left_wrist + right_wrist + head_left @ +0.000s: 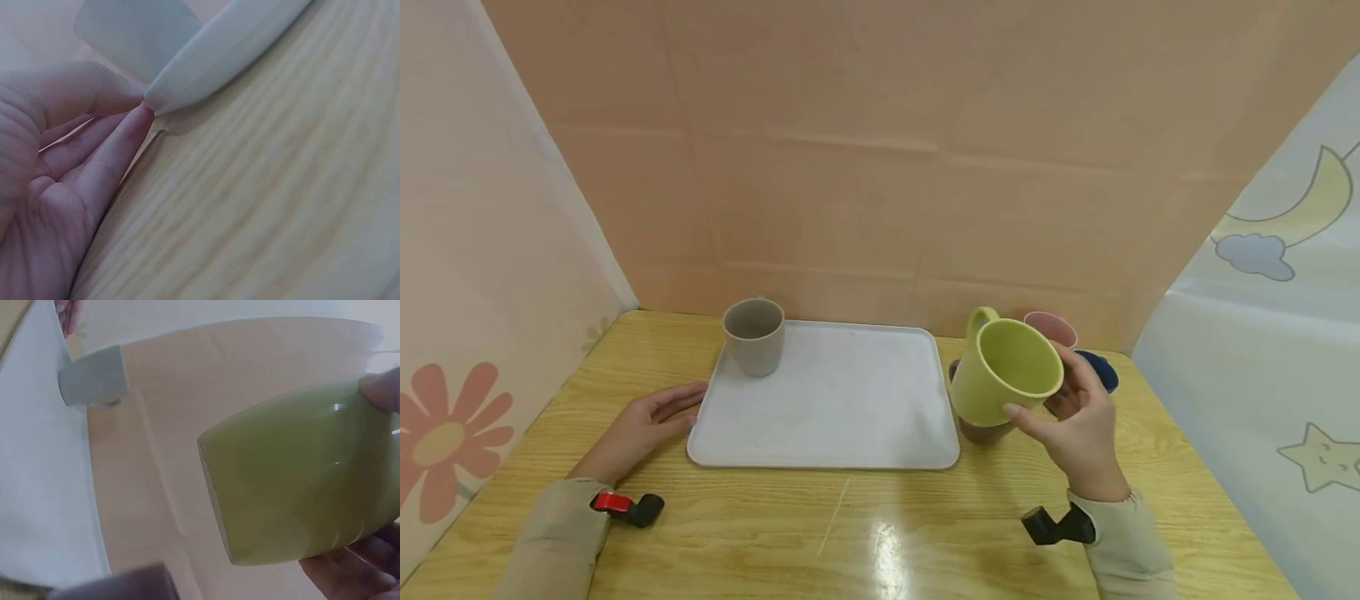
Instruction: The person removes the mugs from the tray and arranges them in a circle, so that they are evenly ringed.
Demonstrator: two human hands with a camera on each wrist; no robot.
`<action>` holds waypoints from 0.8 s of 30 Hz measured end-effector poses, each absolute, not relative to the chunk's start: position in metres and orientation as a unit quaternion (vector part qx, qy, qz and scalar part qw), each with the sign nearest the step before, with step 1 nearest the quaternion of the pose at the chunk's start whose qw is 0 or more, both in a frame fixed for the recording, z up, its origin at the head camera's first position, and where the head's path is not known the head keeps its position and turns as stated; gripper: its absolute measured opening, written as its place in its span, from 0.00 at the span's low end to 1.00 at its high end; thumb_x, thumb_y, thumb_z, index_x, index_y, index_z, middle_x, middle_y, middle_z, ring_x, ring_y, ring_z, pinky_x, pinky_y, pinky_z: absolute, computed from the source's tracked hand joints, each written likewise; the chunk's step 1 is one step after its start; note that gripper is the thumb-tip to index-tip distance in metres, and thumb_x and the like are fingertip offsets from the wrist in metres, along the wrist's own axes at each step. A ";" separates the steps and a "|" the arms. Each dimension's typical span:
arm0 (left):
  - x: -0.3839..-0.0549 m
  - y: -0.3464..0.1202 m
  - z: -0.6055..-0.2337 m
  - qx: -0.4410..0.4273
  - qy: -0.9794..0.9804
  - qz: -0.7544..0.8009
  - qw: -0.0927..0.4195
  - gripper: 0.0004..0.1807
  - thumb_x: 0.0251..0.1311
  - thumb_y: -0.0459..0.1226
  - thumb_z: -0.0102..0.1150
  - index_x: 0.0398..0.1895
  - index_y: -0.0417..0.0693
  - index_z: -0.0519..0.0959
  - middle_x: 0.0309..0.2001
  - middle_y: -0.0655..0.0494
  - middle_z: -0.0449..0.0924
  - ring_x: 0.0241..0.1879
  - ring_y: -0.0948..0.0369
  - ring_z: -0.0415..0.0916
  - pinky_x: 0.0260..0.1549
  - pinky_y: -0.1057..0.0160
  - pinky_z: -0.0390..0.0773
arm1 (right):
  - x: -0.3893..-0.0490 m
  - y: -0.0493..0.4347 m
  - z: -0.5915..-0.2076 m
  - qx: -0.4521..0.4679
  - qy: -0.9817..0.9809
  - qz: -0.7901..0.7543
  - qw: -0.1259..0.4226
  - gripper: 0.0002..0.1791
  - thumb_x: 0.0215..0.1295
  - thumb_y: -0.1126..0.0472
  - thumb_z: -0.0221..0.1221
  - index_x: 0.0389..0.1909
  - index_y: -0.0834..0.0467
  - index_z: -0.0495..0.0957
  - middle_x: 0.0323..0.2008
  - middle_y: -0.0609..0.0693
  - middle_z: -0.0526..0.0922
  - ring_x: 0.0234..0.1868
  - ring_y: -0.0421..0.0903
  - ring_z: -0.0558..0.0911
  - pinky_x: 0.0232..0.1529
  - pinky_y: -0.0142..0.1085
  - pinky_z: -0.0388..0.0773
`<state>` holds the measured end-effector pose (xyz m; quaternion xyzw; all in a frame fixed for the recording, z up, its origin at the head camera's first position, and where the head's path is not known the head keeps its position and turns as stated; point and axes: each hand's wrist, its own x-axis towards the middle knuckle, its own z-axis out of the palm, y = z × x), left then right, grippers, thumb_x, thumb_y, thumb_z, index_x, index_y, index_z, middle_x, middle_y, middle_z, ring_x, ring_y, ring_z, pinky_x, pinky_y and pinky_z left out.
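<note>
My right hand (1088, 432) grips a yellow-green mug (979, 387) near its rim, thumb on the near side and the other fingers round the far side. The mug is tilted and raised, its handle pointing to the back and its opening turned toward the right. At the left, my left hand (643, 425) pinches the edge of a white tray (835, 417) between thumb and fingers, clearly seen in the left wrist view. A grey-beige mug (756, 348) stands upright on the tray's back left corner.
Right of the tray, a brown mug (987, 432) is mostly hidden below the yellow-green one. Behind my right hand are a pink cup (1051, 328) and a dark blue cup (1101, 372), both partly covered. Sheets wall in the wooden table (760, 533) at the back and both sides.
</note>
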<state>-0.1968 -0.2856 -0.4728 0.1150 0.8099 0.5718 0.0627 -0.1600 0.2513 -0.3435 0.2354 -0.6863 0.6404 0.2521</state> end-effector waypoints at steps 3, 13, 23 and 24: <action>-0.197 -0.286 -0.474 0.113 0.809 0.573 0.064 0.32 0.72 0.44 0.60 0.75 0.43 0.66 0.72 0.41 0.66 0.62 0.82 0.65 0.54 0.82 0.68 | -0.153 0.269 -0.340 0.213 -0.677 0.653 0.264 0.45 0.38 0.93 0.62 0.66 0.75 0.69 0.55 0.56 0.80 0.51 0.44 0.81 0.46 0.27 0.81; -0.197 -0.284 -0.474 0.114 0.807 0.576 0.063 0.32 0.73 0.44 0.59 0.75 0.42 0.66 0.72 0.41 0.66 0.62 0.82 0.65 0.54 0.81 0.69 | -0.136 0.319 -0.337 0.128 -0.673 0.668 0.289 0.44 0.40 0.96 0.58 0.65 0.73 0.71 0.53 0.55 0.81 0.50 0.42 0.82 0.45 0.25 0.81; -0.197 -0.286 -0.474 0.118 0.807 0.576 0.060 0.32 0.73 0.43 0.59 0.75 0.41 0.66 0.72 0.40 0.66 0.62 0.81 0.66 0.54 0.81 0.69 | -0.131 0.366 -0.370 0.126 -0.717 0.642 0.242 0.45 0.43 0.95 0.59 0.67 0.70 0.69 0.55 0.49 0.82 0.50 0.38 0.81 0.47 0.23 0.79; -0.197 -0.286 -0.474 0.119 0.807 0.575 0.059 0.32 0.73 0.43 0.59 0.75 0.41 0.66 0.72 0.40 0.66 0.62 0.82 0.65 0.54 0.81 0.69 | -0.131 0.369 -0.374 0.130 -0.722 0.638 0.236 0.45 0.43 0.95 0.59 0.67 0.70 0.69 0.55 0.48 0.82 0.50 0.38 0.81 0.47 0.23 0.79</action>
